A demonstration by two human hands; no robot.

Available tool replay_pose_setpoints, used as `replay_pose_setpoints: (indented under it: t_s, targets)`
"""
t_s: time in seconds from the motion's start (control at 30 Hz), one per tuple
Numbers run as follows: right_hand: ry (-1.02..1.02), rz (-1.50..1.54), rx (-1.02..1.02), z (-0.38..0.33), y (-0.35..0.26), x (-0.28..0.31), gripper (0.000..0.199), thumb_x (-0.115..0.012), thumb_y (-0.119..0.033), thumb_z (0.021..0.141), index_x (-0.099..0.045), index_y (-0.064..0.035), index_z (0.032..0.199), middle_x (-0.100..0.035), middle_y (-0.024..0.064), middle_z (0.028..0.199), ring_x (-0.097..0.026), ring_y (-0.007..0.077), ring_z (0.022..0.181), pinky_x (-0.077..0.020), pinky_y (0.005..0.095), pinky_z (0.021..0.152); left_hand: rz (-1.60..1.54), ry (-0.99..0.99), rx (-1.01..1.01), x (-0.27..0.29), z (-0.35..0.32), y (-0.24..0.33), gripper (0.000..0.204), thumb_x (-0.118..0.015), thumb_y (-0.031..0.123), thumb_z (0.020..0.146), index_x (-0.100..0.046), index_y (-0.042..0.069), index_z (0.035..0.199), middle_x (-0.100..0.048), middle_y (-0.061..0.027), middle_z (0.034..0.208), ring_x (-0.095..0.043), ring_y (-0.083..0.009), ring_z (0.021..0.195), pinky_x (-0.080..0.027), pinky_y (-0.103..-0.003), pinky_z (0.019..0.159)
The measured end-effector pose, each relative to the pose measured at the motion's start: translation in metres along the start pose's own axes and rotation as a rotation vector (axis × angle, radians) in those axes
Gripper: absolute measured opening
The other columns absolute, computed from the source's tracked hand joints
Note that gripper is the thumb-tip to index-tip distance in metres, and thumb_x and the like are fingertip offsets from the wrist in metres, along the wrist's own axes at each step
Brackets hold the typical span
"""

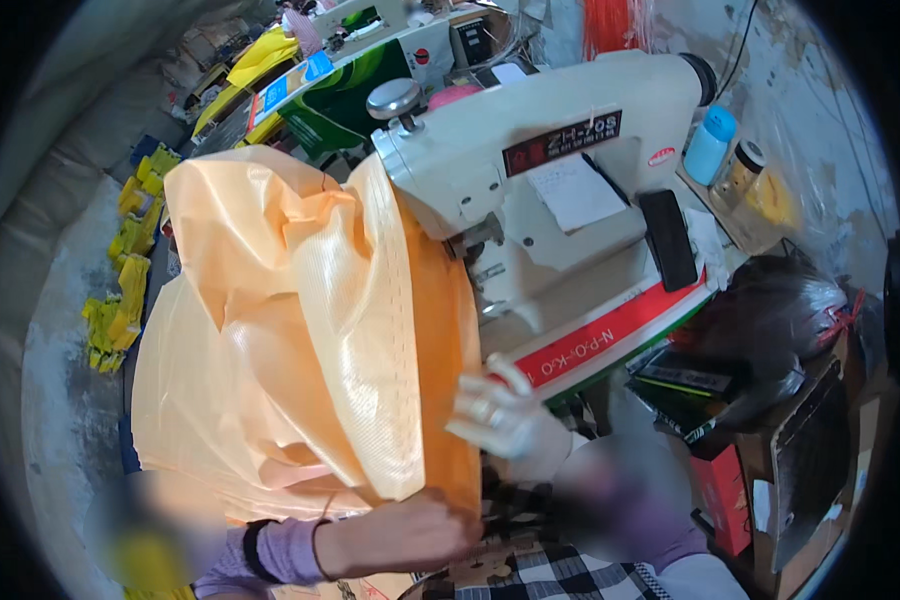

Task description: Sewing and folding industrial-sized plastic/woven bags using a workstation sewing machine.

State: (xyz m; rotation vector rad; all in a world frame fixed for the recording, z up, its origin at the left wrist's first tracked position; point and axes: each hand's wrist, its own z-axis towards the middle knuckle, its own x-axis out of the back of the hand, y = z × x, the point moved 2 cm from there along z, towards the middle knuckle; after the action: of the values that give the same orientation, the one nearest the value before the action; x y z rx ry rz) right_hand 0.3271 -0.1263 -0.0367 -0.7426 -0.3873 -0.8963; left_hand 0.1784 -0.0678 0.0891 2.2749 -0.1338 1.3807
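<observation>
A large piece of peach-orange woven plastic fabric (270, 340) lies in folds left of a white sewing machine (560, 120). A stitched line runs down one of its folded edges, and its far part reaches up to the machine's head. At the fabric's near edge, my left hand (410, 535) is closed on it, with the fingertips partly hidden. My right hand (495, 415), in a whitish glove, hovers beside the fabric's right edge with its fingers apart. It is slightly blurred, and nothing shows between the fingers.
On the machine bed lie a paper (580, 195) and a black phone (667, 240). A blue bottle (710, 145) and a jar (740, 170) stand at the right. Below them are dark plastic bags (770, 310) and a cardboard box (820, 470). Yellow bundles (120, 310) hang at left.
</observation>
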Motion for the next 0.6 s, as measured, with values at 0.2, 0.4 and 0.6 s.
replay_pose_setpoints:
  t_s: [0.2,0.4,0.6]
  targets:
    - [-0.212,0.163,-0.119,-0.014,-0.033,0.008,0.031,-0.063,-0.013,0.07,-0.071,-0.0141,0.099,-0.067,0.0017,0.093,-0.056,0.0242,0.115,-0.0216,0.0626,0.11,0.213,0.189,-0.129,0.032,0.01,-0.007,0.01,-0.064,0.013,0.079,-0.056,0.008,0.075,-0.055,-0.0007,0.07,-0.063,-0.0162,0.074,-0.053,-0.029,0.073]
    - [-0.412,0.319,-0.265,-0.057,-0.029,-0.027,0.027,-0.064,-0.016,0.072,-0.072,-0.0119,0.098,-0.068,0.0014,0.09,-0.061,0.0219,0.103,-0.0412,0.0475,0.099,0.272,0.736,0.099,0.087,-0.005,-0.062,0.015,-0.063,0.012,0.08,-0.064,0.008,0.095,-0.064,-0.0089,0.101,-0.062,-0.0291,0.1,-0.047,-0.048,0.091]
    - [-0.431,0.335,-0.349,-0.085,-0.027,-0.006,0.021,-0.069,-0.016,0.076,-0.07,-0.0089,0.096,-0.067,0.0078,0.091,-0.063,0.0269,0.088,-0.0526,0.0337,0.076,0.531,1.273,0.622,0.14,-0.122,-0.232,0.07,-0.047,-0.015,0.067,-0.05,0.004,0.134,-0.053,-0.0164,0.134,-0.045,-0.0357,0.128,-0.034,-0.037,0.109]
